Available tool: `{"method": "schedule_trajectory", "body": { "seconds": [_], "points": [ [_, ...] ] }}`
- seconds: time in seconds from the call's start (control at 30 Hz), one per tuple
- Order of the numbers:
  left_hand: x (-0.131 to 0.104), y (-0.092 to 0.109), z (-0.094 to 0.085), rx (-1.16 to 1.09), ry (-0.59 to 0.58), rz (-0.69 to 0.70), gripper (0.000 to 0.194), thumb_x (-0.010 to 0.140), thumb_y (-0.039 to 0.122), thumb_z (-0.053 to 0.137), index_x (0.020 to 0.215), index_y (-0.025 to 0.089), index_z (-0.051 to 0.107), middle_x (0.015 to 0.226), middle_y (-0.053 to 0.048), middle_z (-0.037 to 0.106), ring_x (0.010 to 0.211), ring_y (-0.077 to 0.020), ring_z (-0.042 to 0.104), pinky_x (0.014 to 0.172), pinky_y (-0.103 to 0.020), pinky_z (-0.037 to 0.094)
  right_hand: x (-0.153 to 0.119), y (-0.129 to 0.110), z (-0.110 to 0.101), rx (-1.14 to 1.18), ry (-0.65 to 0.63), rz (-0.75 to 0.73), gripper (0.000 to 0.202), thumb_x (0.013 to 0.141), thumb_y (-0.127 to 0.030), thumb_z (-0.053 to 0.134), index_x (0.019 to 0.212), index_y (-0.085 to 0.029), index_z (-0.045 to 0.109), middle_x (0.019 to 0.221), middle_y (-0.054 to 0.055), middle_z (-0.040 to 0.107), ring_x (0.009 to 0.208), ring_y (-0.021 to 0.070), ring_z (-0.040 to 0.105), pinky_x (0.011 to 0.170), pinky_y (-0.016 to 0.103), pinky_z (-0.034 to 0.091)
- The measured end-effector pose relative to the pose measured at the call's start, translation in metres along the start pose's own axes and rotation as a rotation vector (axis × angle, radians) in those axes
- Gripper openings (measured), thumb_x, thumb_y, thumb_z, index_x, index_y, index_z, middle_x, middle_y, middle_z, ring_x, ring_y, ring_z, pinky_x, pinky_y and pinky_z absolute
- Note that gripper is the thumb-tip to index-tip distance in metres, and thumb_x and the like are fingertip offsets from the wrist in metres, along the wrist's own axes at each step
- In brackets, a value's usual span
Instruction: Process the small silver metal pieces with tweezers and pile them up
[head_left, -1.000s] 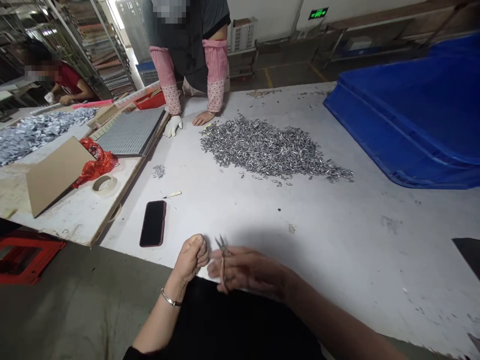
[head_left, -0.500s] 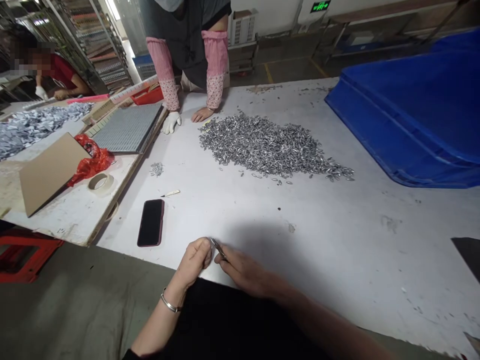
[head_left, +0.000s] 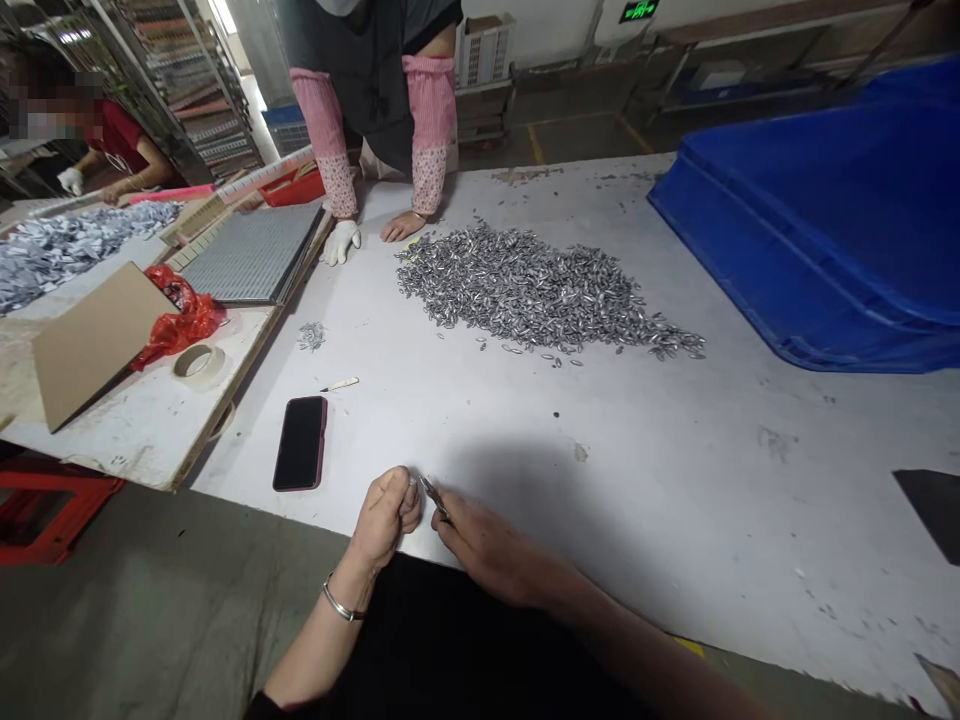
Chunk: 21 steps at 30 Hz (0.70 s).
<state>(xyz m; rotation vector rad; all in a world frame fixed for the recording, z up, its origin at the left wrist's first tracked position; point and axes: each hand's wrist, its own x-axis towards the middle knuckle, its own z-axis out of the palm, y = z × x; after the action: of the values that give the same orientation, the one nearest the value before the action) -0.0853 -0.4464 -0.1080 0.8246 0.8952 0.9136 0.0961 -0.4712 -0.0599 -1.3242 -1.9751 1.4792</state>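
White tabletop lies open beyond the left hand (fisted) and right hand gripping pliers, at its near edge.

So the pliers are small and metallic, tilted in the right hand, tips just beside the left fist, handles mostly hidden.

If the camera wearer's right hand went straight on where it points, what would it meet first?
Likely the bare, closed left hand, just beyond the silver plier-like tool in the right hand, though depth is unclear.
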Motion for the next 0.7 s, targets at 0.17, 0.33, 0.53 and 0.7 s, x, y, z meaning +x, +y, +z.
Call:
{"method": "schedule_trajectory", "body": {
  "seconds": [0.17, 0.33, 0.53, 0.7],
  "points": [
    [-0.003, 0.0, 0.0, 0.055, -0.037, -0.025, 0.056, 0.09, 0.064, 0.057, 0.063, 0.021, 0.036, 0.052, 0.01, 0.026, 0.045, -0.0051, 0.02, 0.044, -0.022, 0.015, -0.007, 0.005, 0.001, -0.208, 0.007, -0.086, 0.052, 0.097, -0.017, 0.038, 0.148, -0.012, 0.042, 0.134, 0.019, 0.06, 0.12, 0.0284, 0.058, 0.104, 0.044, 0.047],
    [-0.007, 0.002, -0.006, 0.301, -0.008, -0.009, 0.052, 0.094, 0.063, 0.051, 0.068, 0.021, 0.038, 0.056, 0.008, 0.032, 0.051, -0.0073, 0.026, 0.048, -0.023, 0.022, -0.014, -0.002, -0.004, -0.452, -0.046, -0.037, 0.066, 0.088, -0.007, 0.042, 0.154, -0.006, 0.034, 0.139, 0.025, 0.054, 0.122, 0.0331, 0.057, 0.102, 0.047, 0.048],
    [-0.012, 0.015, -0.005, 0.603, -0.025, -0.002, 0.051, 0.097, 0.062, 0.044, 0.07, 0.02, 0.043, 0.061, 0.005, 0.038, 0.057, -0.0094, 0.032, 0.053, -0.025, 0.028, -0.017, -0.02, -0.012, -0.511, -0.113, 0.065, 0.068, 0.086, -0.003, 0.042, 0.154, -0.006, 0.036, 0.135, 0.026, 0.057, 0.116, 0.0336, 0.059, 0.093, 0.044, 0.052],
    [-0.01, 0.009, -0.006, 0.617, 0.014, 0.012, 0.051, 0.098, 0.062, 0.042, 0.068, 0.021, 0.04, 0.061, 0.006, 0.036, 0.057, -0.0098, 0.031, 0.054, -0.026, 0.028, -0.015, -0.028, -0.014, -0.568, -0.128, 0.091, 0.065, 0.085, 0.0, 0.042, 0.15, -0.002, 0.037, 0.135, 0.027, 0.056, 0.116, 0.0337, 0.058, 0.095, 0.044, 0.05]
  ]
}}
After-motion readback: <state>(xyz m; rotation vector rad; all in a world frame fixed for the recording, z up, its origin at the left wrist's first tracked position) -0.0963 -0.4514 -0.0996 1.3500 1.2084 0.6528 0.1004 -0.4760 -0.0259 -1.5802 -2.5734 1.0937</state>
